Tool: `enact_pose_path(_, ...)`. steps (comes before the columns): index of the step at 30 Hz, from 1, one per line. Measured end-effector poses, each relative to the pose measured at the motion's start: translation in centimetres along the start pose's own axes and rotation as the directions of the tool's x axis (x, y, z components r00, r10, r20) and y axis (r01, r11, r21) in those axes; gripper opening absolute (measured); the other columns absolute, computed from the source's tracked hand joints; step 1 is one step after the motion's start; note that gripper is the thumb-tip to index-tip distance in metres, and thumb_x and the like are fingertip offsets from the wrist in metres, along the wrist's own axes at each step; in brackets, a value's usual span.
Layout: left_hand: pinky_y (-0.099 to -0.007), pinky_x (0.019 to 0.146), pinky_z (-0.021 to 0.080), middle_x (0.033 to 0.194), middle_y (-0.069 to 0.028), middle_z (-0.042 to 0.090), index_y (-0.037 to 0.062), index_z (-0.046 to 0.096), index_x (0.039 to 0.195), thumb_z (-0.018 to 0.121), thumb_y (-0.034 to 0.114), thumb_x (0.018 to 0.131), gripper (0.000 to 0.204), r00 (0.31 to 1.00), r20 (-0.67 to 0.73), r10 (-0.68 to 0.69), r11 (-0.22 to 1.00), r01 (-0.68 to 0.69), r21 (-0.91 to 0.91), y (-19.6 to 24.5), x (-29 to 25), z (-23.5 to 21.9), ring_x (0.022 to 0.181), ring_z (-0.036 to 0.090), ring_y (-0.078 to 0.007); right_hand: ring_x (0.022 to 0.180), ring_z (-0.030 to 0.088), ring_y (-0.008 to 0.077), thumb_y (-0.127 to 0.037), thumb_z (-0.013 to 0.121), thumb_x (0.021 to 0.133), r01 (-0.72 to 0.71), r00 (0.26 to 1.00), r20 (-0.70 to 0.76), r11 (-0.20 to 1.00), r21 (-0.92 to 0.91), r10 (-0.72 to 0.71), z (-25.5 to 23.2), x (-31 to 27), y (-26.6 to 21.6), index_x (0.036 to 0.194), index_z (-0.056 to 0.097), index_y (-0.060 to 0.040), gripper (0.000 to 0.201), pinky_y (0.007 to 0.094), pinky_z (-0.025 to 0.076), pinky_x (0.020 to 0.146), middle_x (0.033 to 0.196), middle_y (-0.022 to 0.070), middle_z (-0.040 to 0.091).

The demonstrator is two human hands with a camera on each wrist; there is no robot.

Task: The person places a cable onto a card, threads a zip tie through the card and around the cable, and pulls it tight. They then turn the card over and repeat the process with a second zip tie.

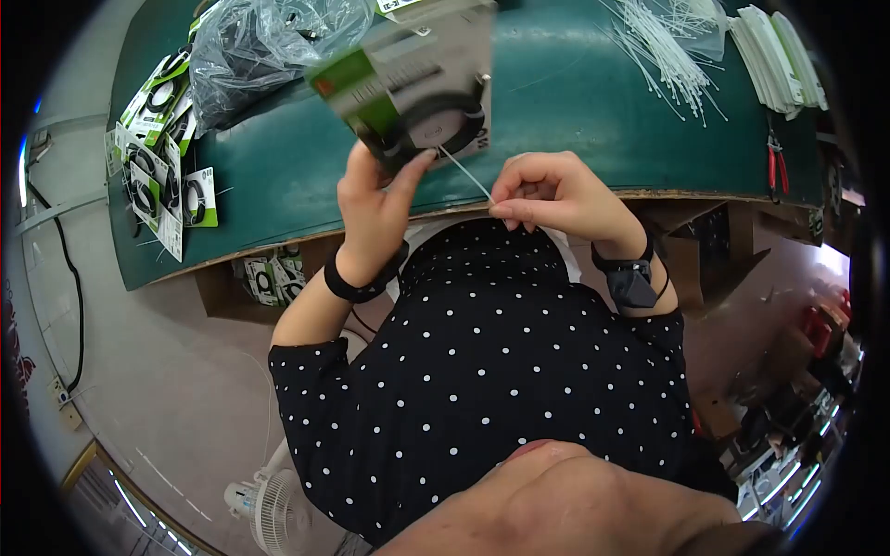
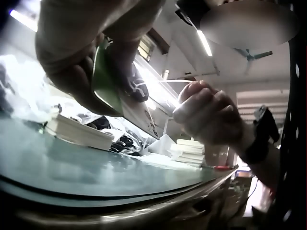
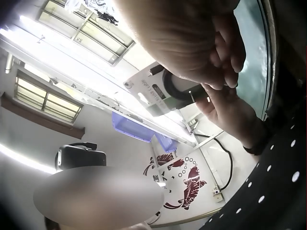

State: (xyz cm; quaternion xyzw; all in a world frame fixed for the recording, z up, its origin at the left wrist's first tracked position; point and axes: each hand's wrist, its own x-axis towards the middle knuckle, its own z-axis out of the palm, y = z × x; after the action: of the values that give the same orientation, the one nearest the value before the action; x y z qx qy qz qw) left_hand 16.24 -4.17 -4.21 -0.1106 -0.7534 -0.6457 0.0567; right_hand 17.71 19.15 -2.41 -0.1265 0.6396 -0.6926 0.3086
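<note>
A: Where is your cable package (image 1: 385, 69)?

B: At 12 o'clock in the head view, raised above the tabletop (image 1: 565, 125); your left hand (image 1: 382, 199) has its fingers clamped on the lower edge.

A: And your right hand (image 1: 561, 193)?

B: Its fingers pinch one end of a white tie (image 1: 468, 177), which runs toward 10 to 11 o'clock, up to the package.

A: What lies around them?

B: Loose white ties (image 1: 675, 57) at 1 o'clock, red-handled pliers (image 1: 771, 169) at 2, further carded packages (image 1: 141, 159) at 10.
</note>
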Motion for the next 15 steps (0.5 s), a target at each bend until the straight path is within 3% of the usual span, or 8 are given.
enact_pose_path(1,-0.0287,0.072,0.055,0.104,-0.0110,0.068,0.0009,0.056,0.109,0.067,0.003,0.085,0.025,1.000,-0.005,-0.004,1.000,0.004,-0.001,0.2,0.2,0.0,0.090,0.068,-0.0206,0.077,0.066,0.0124,-0.004,0.068,0.085,-0.002,1.000,0.003,0.997,0.076,0.002,-0.1,0.1,-0.4,0.099,0.064,0.0015,0.015,0.0219,0.052,0.062,0.090,0.0071,0.066)
enact_pose_path(2,-0.0288,0.073,0.055,0.105,-0.0106,0.067,0.0008,0.056,0.110,0.066,0.005,0.087,0.025,0.979,0.043,-0.200,0.971,0.204,-0.126,0.3,0.6,-0.1,0.090,0.068,-0.0191,0.074,0.065,0.0111,-0.002,0.067,0.086,-0.006,1.000,0.006,0.988,0.152,0.005,0.0,0.2,-0.7,0.095,0.063,0.0019,0.011,0.0203,0.052,0.060,0.089,0.0065,0.065)
enact_pose_path(4,-0.0290,0.075,0.056,0.108,-0.0096,0.066,0.0008,0.055,0.113,0.064,0.008,0.091,0.025,0.824,0.203,-0.528,0.754,0.566,-0.333,0.5,1.4,-0.2,0.092,0.067,-0.0161,0.072,0.064,0.0098,-0.001,0.066,0.086,-0.014,1.000,0.017,0.975,0.224,0.010,-0.1,0.6,-0.9,0.091,0.063,0.0022,0.007,0.0187,0.051,0.059,0.088,0.0059,0.064)
enact_pose_path(5,-0.0290,0.075,0.056,0.108,-0.0096,0.066,0.0008,0.055,0.113,0.064,0.008,0.091,0.025,0.825,0.197,-0.530,0.753,0.565,-0.339,0.5,1.5,-0.2,0.092,0.067,-0.0161,0.071,0.064,0.0100,-0.001,0.067,0.085,0.012,0.999,-0.037,0.969,0.247,-0.003,-0.2,0.8,-1.0,0.091,0.063,0.0027,0.007,0.0189,0.051,0.059,0.088,0.0062,0.064)
enact_pose_path(8,-0.0315,0.079,0.057,0.109,-0.0099,0.065,0.0017,0.053,0.114,0.064,0.010,0.090,0.027,0.664,0.358,-0.656,0.524,0.743,-0.417,0.4,1.4,0.0,0.094,0.067,-0.0171,0.071,0.064,0.0105,-0.001,0.068,0.085,0.055,0.990,-0.139,0.957,0.285,-0.016,-0.1,1.3,-0.9,0.090,0.063,0.0035,0.008,0.0192,0.051,0.058,0.087,0.0067,0.064)
enact_pose_path(11,-0.0329,0.081,0.057,0.109,-0.0102,0.065,0.0016,0.053,0.114,0.064,0.011,0.090,0.028,0.628,0.396,-0.670,0.461,0.770,-0.441,0.2,1.7,0.0,0.095,0.067,-0.0182,0.073,0.064,0.0100,0.001,0.068,0.084,0.158,0.949,-0.295,0.979,0.132,-0.113,0.4,1.6,0.0,0.090,0.064,0.0041,0.008,0.0175,0.051,0.058,0.089,0.0073,0.064)
enact_pose_path(12,-0.0336,0.082,0.057,0.110,-0.0104,0.065,0.0016,0.053,0.115,0.065,0.012,0.090,0.029,0.610,0.417,-0.674,0.433,0.784,-0.445,0.2,1.7,0.1,0.096,0.067,-0.0187,0.073,0.064,0.0100,0.001,0.068,0.084,0.151,0.952,-0.287,0.980,0.130,-0.109,0.5,1.8,0.2,0.090,0.064,0.0041,0.008,0.0175,0.051,0.058,0.089,0.0073,0.064)
enact_pose_path(15,-0.0341,0.084,0.057,0.110,-0.0106,0.065,0.0013,0.054,0.114,0.065,0.013,0.090,0.029,0.578,0.422,-0.698,0.413,0.807,-0.423,0.5,1.7,0.4,0.096,0.067,-0.0190,0.075,0.063,0.0092,0.004,0.068,0.083,0.320,0.857,-0.365,0.930,-0.179,-0.365,1.0,2.2,1.1,0.090,0.066,0.0039,0.008,0.0166,0.050,0.058,0.090,0.0078,0.065)
